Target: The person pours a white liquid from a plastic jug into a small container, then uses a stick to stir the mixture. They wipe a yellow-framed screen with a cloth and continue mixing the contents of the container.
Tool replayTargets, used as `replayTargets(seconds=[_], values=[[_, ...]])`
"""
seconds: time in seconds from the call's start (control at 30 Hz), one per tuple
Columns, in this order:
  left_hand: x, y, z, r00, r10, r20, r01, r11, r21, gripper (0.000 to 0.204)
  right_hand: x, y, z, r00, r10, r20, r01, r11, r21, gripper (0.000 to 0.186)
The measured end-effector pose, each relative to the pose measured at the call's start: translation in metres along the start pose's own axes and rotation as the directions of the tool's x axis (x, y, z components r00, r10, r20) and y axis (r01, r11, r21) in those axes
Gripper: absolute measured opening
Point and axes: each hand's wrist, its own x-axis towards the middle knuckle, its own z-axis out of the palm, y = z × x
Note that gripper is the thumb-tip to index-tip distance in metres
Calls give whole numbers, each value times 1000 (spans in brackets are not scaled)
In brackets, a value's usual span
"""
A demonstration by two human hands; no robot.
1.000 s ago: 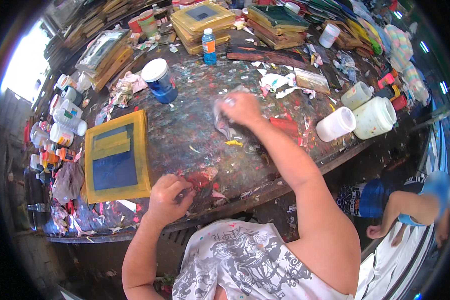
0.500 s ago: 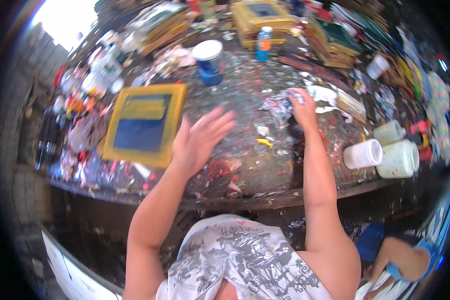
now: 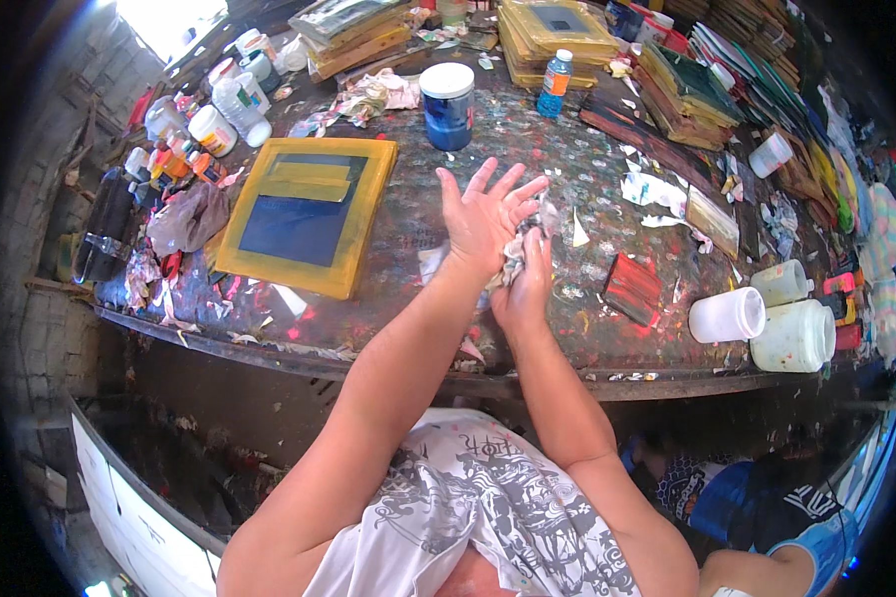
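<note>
Palm up and fingers spread, my left hand (image 3: 488,219) is over the middle of the paint-stained table (image 3: 418,323). My right hand (image 3: 524,289) grips a crumpled, stained rag (image 3: 514,261) and presses it against the side of the left hand. Part of the rag is hidden between the two hands. Left of them lies a yellow-framed printing screen (image 3: 294,239) with a dark blue mesh. Beyond the hands stands a white-lidded jar of blue stuff (image 3: 448,117).
A bottle of blue liquid (image 3: 555,85) stands near stacked frames (image 3: 558,40). Bottles and tubs (image 3: 212,129) crowd the far left. White plastic containers (image 3: 727,315) stand at the right edge, near a red block (image 3: 634,289). Another person (image 3: 796,527) is at lower right.
My right hand has brought the rag from the right part of the table to my left hand. The left hand has turned palm up and moved right.
</note>
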Motion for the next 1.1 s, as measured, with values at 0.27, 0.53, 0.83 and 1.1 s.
replayTargets(seconds=[0.27, 0.53, 0.83, 1.1], values=[[-30, 0, -16, 996, 77, -36, -41, 804, 593, 110, 1, 5, -2, 979, -39, 201, 77, 980, -182, 63], [-54, 10, -24, 940, 51, 337, -330, -113, 937, 96, 48, -4, 31, 993, -53, 106, 80, 959, -272, 63], [-65, -5, 18, 928, 271, 256, -239, -96, 966, 74, 64, -31, 9, 953, 250, 171, -294, 900, 322, 78], [-17, -33, 3, 938, 347, -20, -63, 227, 972, 52, 31, -35, 0, 966, 127, 226, -202, 916, 346, 102]])
